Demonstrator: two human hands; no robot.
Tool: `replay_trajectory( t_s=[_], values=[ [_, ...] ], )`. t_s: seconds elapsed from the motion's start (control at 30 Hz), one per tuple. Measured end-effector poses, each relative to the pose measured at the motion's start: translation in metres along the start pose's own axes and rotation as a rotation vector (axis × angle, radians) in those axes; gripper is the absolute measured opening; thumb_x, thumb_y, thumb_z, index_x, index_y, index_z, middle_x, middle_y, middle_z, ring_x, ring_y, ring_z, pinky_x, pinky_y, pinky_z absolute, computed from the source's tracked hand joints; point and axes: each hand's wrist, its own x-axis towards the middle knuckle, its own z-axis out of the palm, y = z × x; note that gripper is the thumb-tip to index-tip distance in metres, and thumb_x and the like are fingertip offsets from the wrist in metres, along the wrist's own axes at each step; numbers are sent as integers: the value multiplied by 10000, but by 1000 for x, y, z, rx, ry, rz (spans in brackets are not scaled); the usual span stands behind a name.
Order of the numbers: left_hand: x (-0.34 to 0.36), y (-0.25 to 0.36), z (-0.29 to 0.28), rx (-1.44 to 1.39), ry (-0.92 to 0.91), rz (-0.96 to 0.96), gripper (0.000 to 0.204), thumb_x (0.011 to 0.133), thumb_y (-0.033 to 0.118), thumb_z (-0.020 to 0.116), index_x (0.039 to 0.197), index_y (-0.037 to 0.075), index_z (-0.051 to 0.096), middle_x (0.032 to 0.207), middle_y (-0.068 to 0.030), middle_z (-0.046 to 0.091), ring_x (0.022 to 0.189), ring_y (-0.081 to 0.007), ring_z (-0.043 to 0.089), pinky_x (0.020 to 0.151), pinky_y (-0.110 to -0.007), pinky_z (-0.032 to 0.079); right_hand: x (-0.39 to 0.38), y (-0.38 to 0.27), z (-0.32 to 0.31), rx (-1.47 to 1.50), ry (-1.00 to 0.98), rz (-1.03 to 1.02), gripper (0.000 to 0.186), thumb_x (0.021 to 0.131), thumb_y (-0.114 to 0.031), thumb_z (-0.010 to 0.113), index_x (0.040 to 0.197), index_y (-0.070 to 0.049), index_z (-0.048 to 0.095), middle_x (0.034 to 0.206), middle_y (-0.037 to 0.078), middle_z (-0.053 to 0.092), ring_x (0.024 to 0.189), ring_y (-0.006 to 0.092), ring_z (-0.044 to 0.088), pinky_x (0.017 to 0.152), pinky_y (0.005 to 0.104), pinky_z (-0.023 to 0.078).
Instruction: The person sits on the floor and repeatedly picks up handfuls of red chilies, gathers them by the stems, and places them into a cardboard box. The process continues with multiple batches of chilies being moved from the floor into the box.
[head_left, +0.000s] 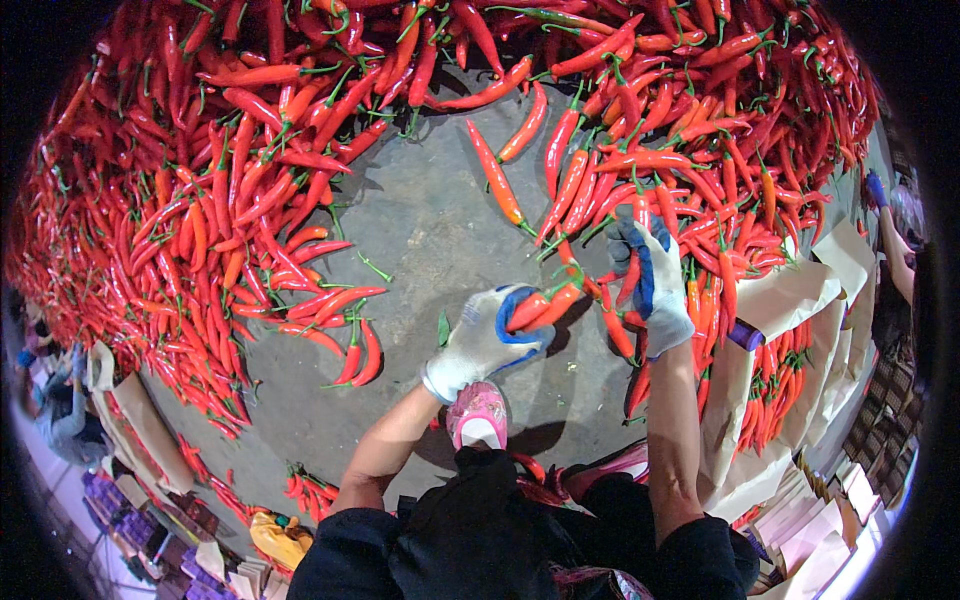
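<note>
A huge heap of long red chili peppers (230, 190) with green stems rings a bare patch of grey concrete floor (420, 220). My left hand (485, 335), in a white glove with blue palm, is closed on a small bunch of red and orange chilies (545, 305). My right hand (650, 275), gloved the same way, reaches into the peppers at the right side of the heap, fingers curled around one or two chilies there. A single orange chili (497, 175) lies apart on the floor ahead of both hands.
My pink shoe (478, 415) stands on the floor below the left hand. Brown paper sheets holding sorted chilies (775, 385) lie at the right. Another person's blue-gloved hand (877, 190) shows at the far right; a seated person (60, 415) is at the far left.
</note>
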Motion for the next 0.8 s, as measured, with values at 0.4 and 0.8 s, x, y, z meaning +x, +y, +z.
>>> replay_trajectory(
  t_s=[0.4,0.8],
  values=[
    [100,-12,-57,1186,-103,171,398,738,203,673,1122,141,587,912,-74,613,855,-231,628,701,-379,510,3,-20,30,-78,40,-120,263,843,-158,639,1075,-39,601,801,42,644,553,89,532,481,232,429],
    [36,-24,-80,796,97,337,417,634,222,730,1024,121,621,1101,-102,599,851,-279,627,690,-386,510,58,-63,127,-1447,192,-348,626,763,-395,721,1156,11,451,1001,203,661,920,331,656,798,398,518]
  ],
)
